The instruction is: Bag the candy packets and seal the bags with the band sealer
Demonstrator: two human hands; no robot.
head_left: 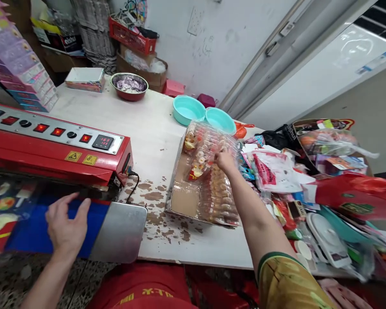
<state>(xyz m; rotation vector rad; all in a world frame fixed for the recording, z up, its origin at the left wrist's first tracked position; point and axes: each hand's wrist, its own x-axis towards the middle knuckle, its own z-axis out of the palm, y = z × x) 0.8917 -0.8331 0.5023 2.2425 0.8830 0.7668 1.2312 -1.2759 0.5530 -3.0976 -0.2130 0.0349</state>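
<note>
Over the blue belt [98, 214], my left hand [67, 227] had its fingers [61, 203] spread. My right hand [225, 161] was curled against the plastic packs [221, 191] in the carton [185, 199] on the desk [157, 137], more packs lying around it; whether it pinched one, I couldn't tell.

On my feed, the right hand [225, 161] hides part of the clear packs [219, 193] in the cardboard box [184, 201], and I can't tell what its fingertips have hold of. Left of the box, the picture's edge cuts off the red machine [48, 150] and a motion-blurred printed packet [1, 223]. Right of the box, the red bag [350, 195] is cropped and smeared, while the wall scribbles [203, 49] beyond the box are too small for me to read.
</note>
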